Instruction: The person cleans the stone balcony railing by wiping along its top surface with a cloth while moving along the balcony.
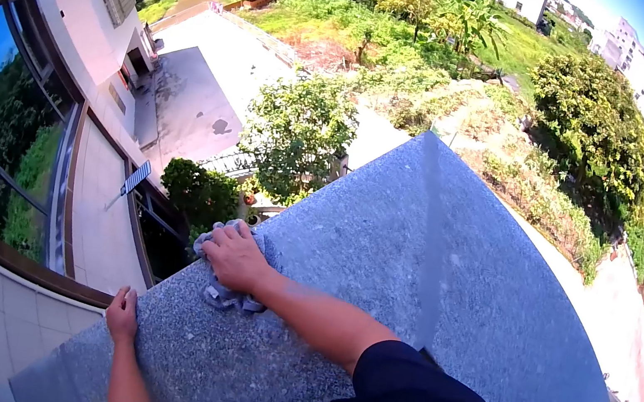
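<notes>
- Right hand (235,257): closed over a bunched grey cloth (220,299), fingers curled into it, back of the hand facing up.
- Grey cloth: located on the left edge of the speckled grey granite slab (351,231); folds project on both sides of the hand, and part reaches past the edge.
- Left hand (123,314): placed at the same slab edge, nearer the body than the cloth and apart from it; fingers bent. Whether it grips the edge cannot be told.
- Granite slab: tapers to a corner at the far end; a darker strip (427,243) runs from that corner toward the dark sleeve (411,383) of the right arm.
- Surroundings: brown-framed window (24,112) to the left; leafy tree (299,134) and paved yard (203,102) below, beyond the slab.
</notes>
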`<act>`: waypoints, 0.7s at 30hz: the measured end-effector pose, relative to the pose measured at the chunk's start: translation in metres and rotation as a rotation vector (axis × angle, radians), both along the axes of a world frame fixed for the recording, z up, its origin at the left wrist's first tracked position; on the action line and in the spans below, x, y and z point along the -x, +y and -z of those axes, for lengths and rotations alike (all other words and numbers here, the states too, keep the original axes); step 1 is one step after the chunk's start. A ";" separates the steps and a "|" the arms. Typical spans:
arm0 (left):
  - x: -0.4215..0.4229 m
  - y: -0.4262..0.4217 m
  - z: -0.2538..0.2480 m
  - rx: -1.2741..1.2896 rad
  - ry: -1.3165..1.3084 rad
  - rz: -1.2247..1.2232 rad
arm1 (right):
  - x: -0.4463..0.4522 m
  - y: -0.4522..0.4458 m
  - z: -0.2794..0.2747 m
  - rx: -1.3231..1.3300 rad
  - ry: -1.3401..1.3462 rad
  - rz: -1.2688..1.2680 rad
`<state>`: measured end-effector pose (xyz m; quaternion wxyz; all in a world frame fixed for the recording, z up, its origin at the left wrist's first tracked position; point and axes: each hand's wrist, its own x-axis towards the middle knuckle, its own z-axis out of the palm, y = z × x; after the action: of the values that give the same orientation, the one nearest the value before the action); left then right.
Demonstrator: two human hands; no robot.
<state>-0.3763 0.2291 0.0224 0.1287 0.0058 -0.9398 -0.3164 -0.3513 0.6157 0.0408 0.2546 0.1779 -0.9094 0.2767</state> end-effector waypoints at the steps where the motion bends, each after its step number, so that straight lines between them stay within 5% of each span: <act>1: 0.003 -0.004 0.006 -0.013 0.060 0.023 | -0.004 0.032 -0.002 -0.014 0.023 0.055; 8: 0.008 -0.016 0.016 0.124 0.093 -0.066 | -0.054 0.248 -0.001 -0.088 0.022 0.512; 13: -0.001 0.003 0.001 0.162 0.131 -0.081 | -0.060 0.282 0.002 -0.070 0.033 1.096; 16: -0.001 0.006 -0.008 0.288 -0.044 -0.057 | -0.044 0.257 0.010 -0.112 -0.028 1.128; 21: -0.001 0.003 0.001 0.388 0.048 -0.052 | -0.029 0.138 0.004 -0.179 -0.027 0.725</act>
<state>-0.3757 0.2322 0.0213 0.1579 -0.0024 -0.9794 -0.1258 -0.3218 0.7534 0.0369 0.3073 -0.1381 -0.9372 0.0904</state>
